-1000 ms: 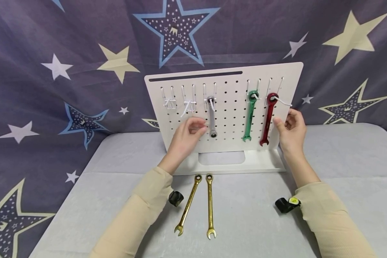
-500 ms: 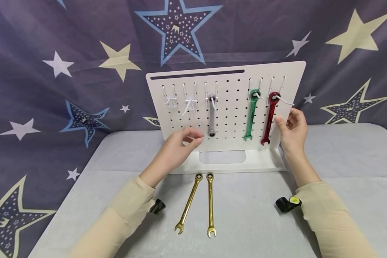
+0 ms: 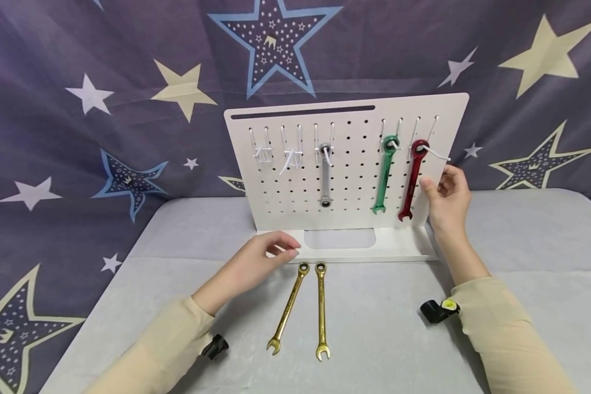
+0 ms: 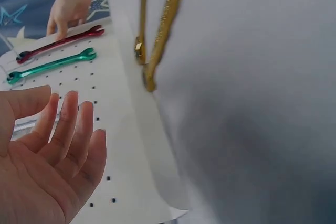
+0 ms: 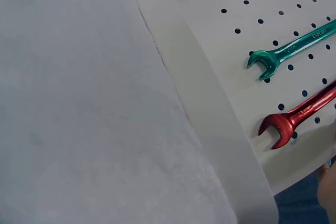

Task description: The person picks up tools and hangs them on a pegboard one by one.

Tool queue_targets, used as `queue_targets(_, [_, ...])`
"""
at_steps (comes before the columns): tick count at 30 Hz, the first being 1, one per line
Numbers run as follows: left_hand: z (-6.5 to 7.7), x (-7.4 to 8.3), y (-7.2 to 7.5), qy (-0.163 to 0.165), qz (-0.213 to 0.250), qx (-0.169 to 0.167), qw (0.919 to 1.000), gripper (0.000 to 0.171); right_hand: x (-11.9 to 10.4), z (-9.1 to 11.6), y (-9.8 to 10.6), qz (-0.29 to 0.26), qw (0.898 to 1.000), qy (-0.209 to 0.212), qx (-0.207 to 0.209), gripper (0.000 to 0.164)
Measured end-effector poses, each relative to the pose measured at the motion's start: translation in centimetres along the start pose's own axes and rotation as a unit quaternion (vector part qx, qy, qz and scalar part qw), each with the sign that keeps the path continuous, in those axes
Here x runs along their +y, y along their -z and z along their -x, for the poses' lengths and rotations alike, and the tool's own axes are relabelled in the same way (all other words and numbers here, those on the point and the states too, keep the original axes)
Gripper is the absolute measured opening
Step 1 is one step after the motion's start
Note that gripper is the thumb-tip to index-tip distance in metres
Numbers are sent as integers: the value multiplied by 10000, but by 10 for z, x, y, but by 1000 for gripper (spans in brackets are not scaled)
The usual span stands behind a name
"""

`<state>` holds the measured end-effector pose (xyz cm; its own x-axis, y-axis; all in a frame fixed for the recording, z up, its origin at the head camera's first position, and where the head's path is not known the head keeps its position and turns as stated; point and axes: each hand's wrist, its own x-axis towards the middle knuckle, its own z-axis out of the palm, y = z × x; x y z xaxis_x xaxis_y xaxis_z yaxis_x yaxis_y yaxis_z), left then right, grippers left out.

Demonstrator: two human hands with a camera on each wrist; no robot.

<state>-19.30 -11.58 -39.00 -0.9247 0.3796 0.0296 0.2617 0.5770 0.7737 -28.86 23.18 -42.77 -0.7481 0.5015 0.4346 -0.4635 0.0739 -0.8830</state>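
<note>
Beside the ring ends of two gold ratchet wrenches, my left hand hovers at the pegboard's base, its fingers loosely bent and holding nothing. The left gold wrench lies slanted on the table; the right gold wrench lies nearly straight. My right hand grips the white pegboard by its right edge, thumb in front and fingers partly hidden behind. From hooks on the board hang a silver wrench, a green wrench and a red wrench, the red one closest to my right thumb.
Two bare white hooks, the outer hook and the inner hook, project from the board's left part. The board's base stands on a cloth-covered grey table. A star-patterned curtain hangs close behind.
My left hand has come away from beside the silver wrench, moving down and left to the board's base. The right hand keeps its grip on the board's edge.
</note>
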Motion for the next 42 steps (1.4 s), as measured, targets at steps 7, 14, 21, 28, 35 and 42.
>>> queue_targets(7, [8,-14,-6,268,4,-211,9994,17,-1,0,-3,55,10000,19,-38,27])
queue_targets(14, [12,-22,-12,373,-104,-277,9989,15,-1,0,-4,33,10000,19,-27,27])
queue_targets(21, [14,-25,-15,271,-62,-517,9983,20,0,0,-2,16,10000,71,-19,28])
queue_targets(28, [13,-29,-20,370,-272,-727,9963,29,0,0,-1,52,10000,28,-36,28])
queue_targets(35, [12,-25,-20,307,-889,-985,9907,32,1,-1,0,34,10000,-21,-18,29])
queue_targets(42, [8,-18,-20,895,-1328,-915,9828,23,2,-1,0,47,9999,-88,-48,29])
